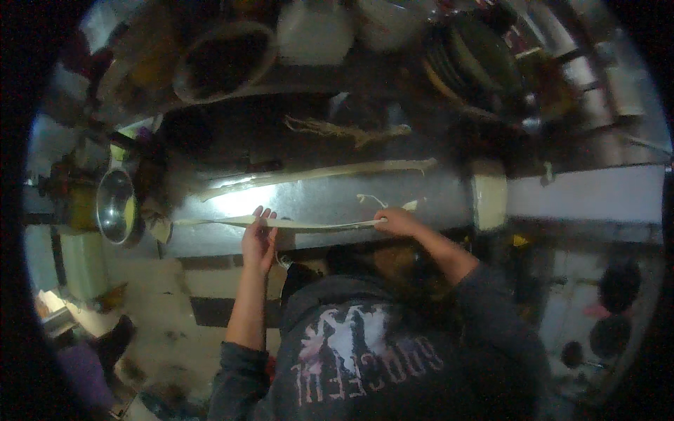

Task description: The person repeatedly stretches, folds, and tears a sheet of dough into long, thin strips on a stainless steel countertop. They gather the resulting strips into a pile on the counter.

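Note:
A long, pale, flat strip [308, 226], perhaps dough, stretches sideways above the near side of a metal worktop [326, 194]. My left hand [259, 237] supports it across the fingers, which are partly spread. My right hand [398, 221] grips the strip close to its right end, fingers closed. Beyond the right hand a pale scrap [414, 204] sticks out, with a thin curled piece [372, 198] beside it. Farther back on the worktop lies a second long pale strip [326, 171]. Behind that is a bundle of thin pale strands [358, 136]. Blur hides finer detail.
A shiny metal bowl [112, 205] stands at the worktop's left end. A large round vessel [181, 79] and stacked round dishes [463, 68] line the back. A pale block [489, 200] borders the right end, near a white surface [590, 197].

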A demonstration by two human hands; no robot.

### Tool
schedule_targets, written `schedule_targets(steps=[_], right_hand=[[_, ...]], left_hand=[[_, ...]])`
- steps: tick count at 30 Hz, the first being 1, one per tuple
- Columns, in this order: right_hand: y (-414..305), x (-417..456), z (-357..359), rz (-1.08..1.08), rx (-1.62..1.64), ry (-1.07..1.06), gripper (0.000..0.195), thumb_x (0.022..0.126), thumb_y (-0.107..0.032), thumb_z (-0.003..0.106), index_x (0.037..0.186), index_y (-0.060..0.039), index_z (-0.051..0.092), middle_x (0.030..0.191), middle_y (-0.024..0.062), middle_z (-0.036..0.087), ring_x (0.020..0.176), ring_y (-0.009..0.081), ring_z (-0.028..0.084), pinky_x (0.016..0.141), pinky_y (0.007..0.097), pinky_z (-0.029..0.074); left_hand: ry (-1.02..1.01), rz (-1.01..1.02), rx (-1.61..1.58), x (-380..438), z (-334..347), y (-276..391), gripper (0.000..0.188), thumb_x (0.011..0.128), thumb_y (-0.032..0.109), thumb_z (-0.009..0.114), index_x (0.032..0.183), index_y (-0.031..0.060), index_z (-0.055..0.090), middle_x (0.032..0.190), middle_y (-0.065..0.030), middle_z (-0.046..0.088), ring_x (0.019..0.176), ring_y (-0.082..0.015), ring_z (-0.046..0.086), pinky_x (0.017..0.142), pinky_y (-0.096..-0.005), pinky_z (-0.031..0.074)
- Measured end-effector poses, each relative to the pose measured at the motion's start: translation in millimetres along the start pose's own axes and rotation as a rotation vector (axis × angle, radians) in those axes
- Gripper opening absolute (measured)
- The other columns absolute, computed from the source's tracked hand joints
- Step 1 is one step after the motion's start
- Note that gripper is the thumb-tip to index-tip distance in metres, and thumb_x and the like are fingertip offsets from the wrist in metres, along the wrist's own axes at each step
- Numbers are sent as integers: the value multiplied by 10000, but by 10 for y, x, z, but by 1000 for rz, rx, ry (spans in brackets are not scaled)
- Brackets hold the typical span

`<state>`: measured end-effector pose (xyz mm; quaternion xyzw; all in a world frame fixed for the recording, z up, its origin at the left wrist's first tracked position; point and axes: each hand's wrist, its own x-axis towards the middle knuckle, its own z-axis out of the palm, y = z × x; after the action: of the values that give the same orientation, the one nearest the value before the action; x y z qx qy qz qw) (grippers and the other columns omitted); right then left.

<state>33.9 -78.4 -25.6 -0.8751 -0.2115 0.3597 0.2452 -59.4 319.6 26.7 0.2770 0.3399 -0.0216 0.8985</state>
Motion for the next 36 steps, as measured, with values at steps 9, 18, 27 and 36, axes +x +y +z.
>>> schedule_targets(steps=[9,18,27,36], right_hand=[[514,-6,108,30,450,64,253,839,-261,629,1012,-78,631,908,107,660,830,240,622,729,372,479],[421,504,247,281,-23,362,274,831,-301,621,934,-48,620,927,122,653,808,290,605,721,393,469],[454,455,-146,141,1189,397,168,850,-238,606,874,-75,642,844,42,644,809,166,605,678,307,463],[-58,1259,-1326,70,-156,606,263,892,-264,582,1031,-55,660,1012,74,667,879,190,620,746,353,499]], left_hand=[[-199,138,145,-606,717,245,447,950,224,517,1324,12,392,1247,-183,517,1208,-312,488,1048,-402,390],[-210,84,278,-849,850,498,443,938,265,548,1300,39,429,1207,-137,546,1151,-285,523,1021,-415,396],[-203,162,323,-850,773,685,464,920,262,567,1307,40,442,1261,-126,508,1182,-275,495,1021,-406,388],[-203,18,462,-830,897,420,496,885,160,514,1332,-20,397,1286,-138,442,1083,-291,562,984,-411,431]])
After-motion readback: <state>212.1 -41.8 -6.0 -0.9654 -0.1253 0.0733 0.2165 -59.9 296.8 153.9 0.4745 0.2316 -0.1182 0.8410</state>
